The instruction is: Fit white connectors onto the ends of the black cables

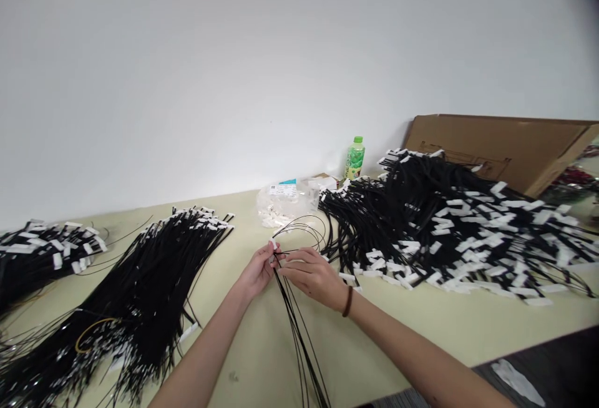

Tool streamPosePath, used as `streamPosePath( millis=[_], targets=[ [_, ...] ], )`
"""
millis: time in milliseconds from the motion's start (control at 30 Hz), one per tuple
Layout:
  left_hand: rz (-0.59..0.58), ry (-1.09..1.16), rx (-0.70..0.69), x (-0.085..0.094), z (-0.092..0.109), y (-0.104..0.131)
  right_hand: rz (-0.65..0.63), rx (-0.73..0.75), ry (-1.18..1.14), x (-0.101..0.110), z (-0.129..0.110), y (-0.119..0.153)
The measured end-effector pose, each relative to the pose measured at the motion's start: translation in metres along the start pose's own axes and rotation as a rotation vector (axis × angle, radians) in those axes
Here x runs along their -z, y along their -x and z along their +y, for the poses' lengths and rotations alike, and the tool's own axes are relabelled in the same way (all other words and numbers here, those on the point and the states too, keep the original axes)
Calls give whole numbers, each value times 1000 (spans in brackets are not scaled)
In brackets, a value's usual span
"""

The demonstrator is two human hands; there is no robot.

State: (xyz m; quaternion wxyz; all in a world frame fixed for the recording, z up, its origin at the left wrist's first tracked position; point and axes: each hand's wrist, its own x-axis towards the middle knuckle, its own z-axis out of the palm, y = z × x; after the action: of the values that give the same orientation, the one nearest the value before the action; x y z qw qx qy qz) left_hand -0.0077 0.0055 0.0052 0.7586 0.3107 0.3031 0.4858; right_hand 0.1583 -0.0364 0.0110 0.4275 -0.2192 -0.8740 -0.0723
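1. Over the pale-yellow, flat tabletop [253, 358], the left hand [259, 271] is pinching a small white plastic piece [274, 243], presumably steadying it.
2. The right hand [316, 276] is curling beside thin black wires [286, 299]; its grip cannot be told.
3. White-ended black cable bundle [140, 296] is lying leftward, likely for reach.

Bare table [222, 264] left of centre, between the left wire pile [140, 283] and the left hand [258, 271], offers a passage toward the wall; second open strip at lower right, between the right forearm [402, 336] and the right wire pile [393, 214]. Obstructed: centre by the plastic bag [283, 205], right by that right pile, with the bottle [354, 160] and cardboard box [491, 146] behind it. Held wires [296, 324] run to the bottom edge, dividing the gap between the forearms.
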Motion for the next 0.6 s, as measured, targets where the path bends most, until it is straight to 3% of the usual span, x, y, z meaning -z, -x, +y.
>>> streamPosePath(
  millis=[233,367,467,600],
  targets=[
    [-4,7,22,-1,0,0,7,40,36,-5,-2,0],
    [-10,-12,-6,1,-2,-3,89,-16,-51,-5,1,2],
    [7,-47,-32,1,-2,-5,198,-197,-188,3,2,-1],
    [12,-111,-17,-1,-2,-4,397,-565,-459,26,4,-10]
  ],
)
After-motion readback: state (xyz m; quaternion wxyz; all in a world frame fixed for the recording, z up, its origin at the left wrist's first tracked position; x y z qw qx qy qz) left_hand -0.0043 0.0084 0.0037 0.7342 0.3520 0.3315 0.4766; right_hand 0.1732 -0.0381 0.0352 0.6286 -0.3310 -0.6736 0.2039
